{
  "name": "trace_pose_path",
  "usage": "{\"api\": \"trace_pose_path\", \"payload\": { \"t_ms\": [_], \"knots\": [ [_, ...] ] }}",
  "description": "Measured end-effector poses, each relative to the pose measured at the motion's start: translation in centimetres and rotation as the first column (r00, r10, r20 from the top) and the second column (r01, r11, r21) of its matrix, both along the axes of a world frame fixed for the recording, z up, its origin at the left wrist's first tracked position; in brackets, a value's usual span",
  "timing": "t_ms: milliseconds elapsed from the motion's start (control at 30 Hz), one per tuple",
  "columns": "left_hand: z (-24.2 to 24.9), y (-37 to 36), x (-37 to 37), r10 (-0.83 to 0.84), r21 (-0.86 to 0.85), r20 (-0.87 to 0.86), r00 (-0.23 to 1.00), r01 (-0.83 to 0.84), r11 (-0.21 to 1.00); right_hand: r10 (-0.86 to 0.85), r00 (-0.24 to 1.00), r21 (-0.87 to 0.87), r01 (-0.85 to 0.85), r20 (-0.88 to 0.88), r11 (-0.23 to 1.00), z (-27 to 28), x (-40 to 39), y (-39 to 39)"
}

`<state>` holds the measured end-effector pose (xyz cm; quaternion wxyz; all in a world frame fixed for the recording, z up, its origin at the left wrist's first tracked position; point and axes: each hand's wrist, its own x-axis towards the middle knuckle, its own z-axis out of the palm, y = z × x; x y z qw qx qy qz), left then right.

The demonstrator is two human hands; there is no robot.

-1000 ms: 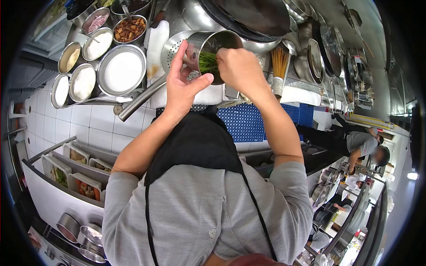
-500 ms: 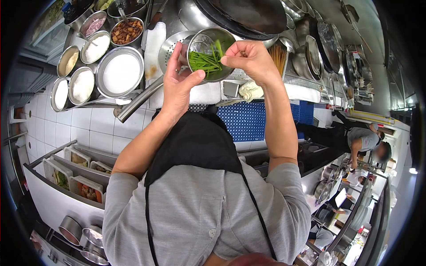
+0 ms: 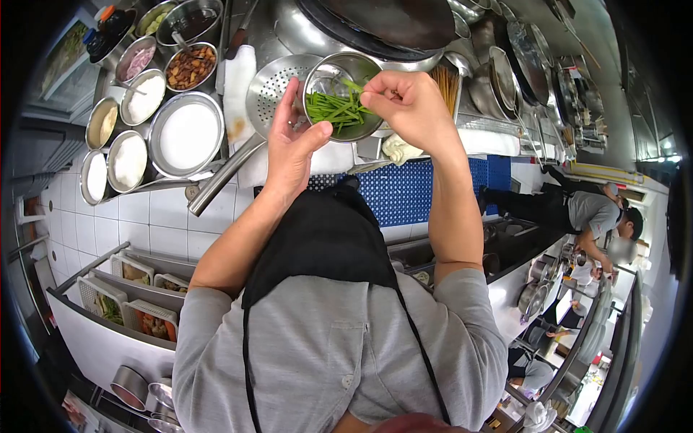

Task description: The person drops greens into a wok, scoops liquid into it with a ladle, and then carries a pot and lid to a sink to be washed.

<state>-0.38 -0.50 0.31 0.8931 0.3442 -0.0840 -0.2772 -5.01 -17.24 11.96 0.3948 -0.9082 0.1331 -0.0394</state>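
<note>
My left hand (image 3: 292,148) is closed around the side of a small metal bowl (image 3: 361,65), thumb at the near rim. Cut green stalks (image 3: 330,108), which look like chives or scallion, lie inside it. Over the bowl's right side, my right hand (image 3: 413,108) pinches a green stalk (image 3: 354,85) between thumb and fingers. Behind my left hand rests a round perforated strainer (image 3: 268,90), its thick metal handle (image 3: 227,173) pointing toward me.
To the left stand metal pots of white powder (image 3: 189,133) and a bowl of browned chunks (image 3: 191,68). A large wok (image 3: 397,25) is ahead. A pale crumpled cloth (image 3: 401,149) lies under my right wrist. Another person (image 3: 595,213) works at the right.
My right hand has shifted slightly, still pinching at the stalks in the bowl. The view has moved a little, and the person at right leans further over the counter.
</note>
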Motion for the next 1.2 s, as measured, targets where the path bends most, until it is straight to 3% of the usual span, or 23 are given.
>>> {"api": "trace_pose_path", "payload": {
  "t_ms": [100,133,200,233,267,367,400,500,567,667,767,867,1067,1200],
  "knots": [
    [-0.1,-1.1,-0.9,-0.061,-0.024,-0.031,0.998,0.060,0.998,-0.018,0.999,-0.311,0.028,0.035,0.950,-0.3,-1.0,-1.4],
    [-0.1,-1.7,-1.1,-0.078,-0.039,-0.036,0.996,0.077,0.996,-0.026,0.999,-0.228,0.019,-0.026,0.974,0.5,-1.6,-1.8],
    [0.1,-2.5,-1.5,-0.134,-0.040,-0.082,0.988,0.131,0.991,0.011,0.996,0.102,-0.020,0.088,0.995,0.6,-2.9,-3.6],
    [0.5,-3.1,-1.8,-0.164,-0.041,-0.102,0.981,0.160,0.986,0.012,0.988,0.262,-0.053,0.152,0.964,1.0,-3.6,-4.4],
    [1.2,-3.6,-2.0,-0.152,0.008,-0.072,0.986,0.153,0.988,-0.029,0.997,0.403,0.000,0.066,0.915,2.2,-5.1,-5.3],
    [1.9,-5.2,-0.5,-0.202,0.141,-0.137,0.970,0.221,0.965,-0.164,0.984,0.640,0.083,0.068,0.764,2.2,-9.0,-8.4],
    [2.9,-6.3,-1.0,-0.175,0.223,-0.092,0.980,0.192,0.956,-0.182,0.981,0.654,0.097,0.064,0.751,2.3,-10.4,-9.6],
    [4.9,-9.5,-3.7,-0.452,0.332,-0.068,0.889,0.448,0.830,-0.210,0.976,0.664,0.122,0.053,0.738,1.5,-15.0,-13.9],
    [5.5,-11.9,-4.9,-0.454,0.386,-0.073,0.888,0.445,0.808,-0.220,0.969,0.704,0.076,0.116,0.706,0.6,-18.3,-17.0],
    [5.7,-15.1,-5.6,-0.530,0.430,-0.006,0.848,0.481,0.764,-0.280,0.946,0.826,0.025,0.162,0.563,-1.0,-23.3,-21.5],
    [5.6,-18.3,-8.5,-0.506,0.391,0.123,0.854,0.427,0.815,-0.368,0.914,0.893,0.015,0.171,0.451,-2.6,-26.9,-25.3],
    [5.0,-20.6,-10.8,-0.475,0.324,0.132,0.870,0.415,0.850,-0.323,0.925,0.953,-0.109,0.202,0.284,-5.4,-28.7,-29.0],
    [4.5,-22.2,-12.3,-0.440,0.272,0.097,0.893,0.402,0.875,-0.276,0.956,0.978,-0.147,0.103,-0.144,-7.9,-27.0,-32.1],
    [4.0,-22.1,-11.1,-0.389,0.195,0.063,0.919,0.371,0.908,-0.230,0.969,0.931,-0.164,0.090,-0.325,-7.9,-23.8,-32.6]
  ]
}}
